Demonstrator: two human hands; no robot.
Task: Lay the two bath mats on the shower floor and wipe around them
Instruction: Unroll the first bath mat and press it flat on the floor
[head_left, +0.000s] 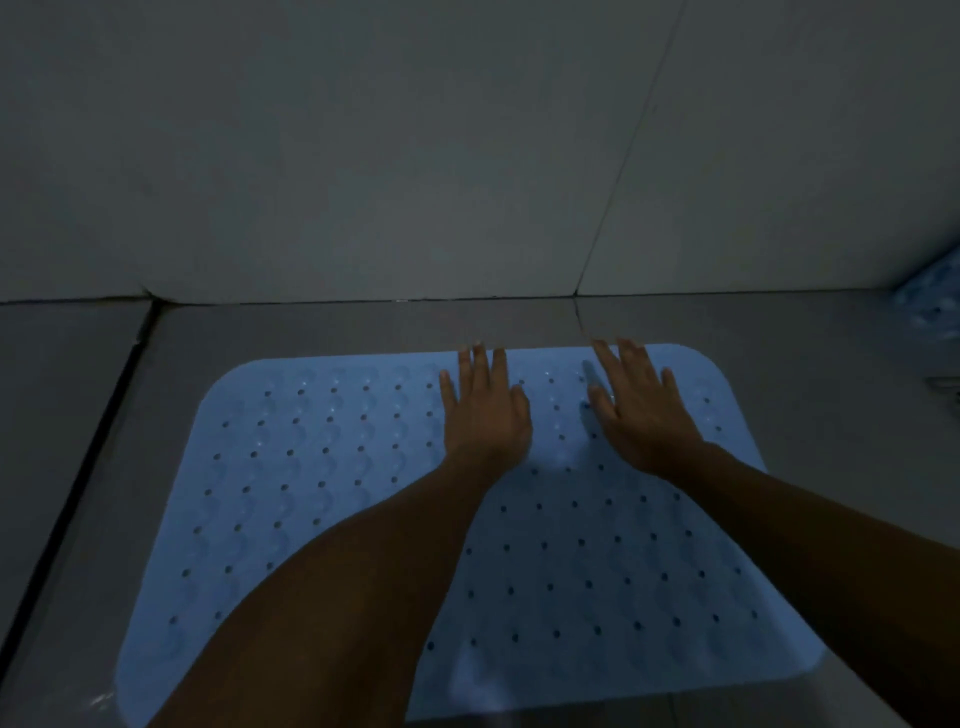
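Observation:
A light blue bath mat (322, 467) with rows of small holes lies flat on the grey shower floor (322, 327), its far edge a short way from the wall. My left hand (485, 410) presses flat on the mat near its far edge, fingers straight. My right hand (636, 405) lies flat beside it on the same far part of the mat, fingers spread. Both forearms cross the mat from the near side. A patterned blue thing (930, 296) that may be the second mat shows at the right edge, mostly cut off.
A grey tiled wall (363, 156) rises just behind the mat. A dark channel or step edge (78, 457) runs along the left of the floor. Bare floor borders the mat on the left, far and right sides. The light is dim.

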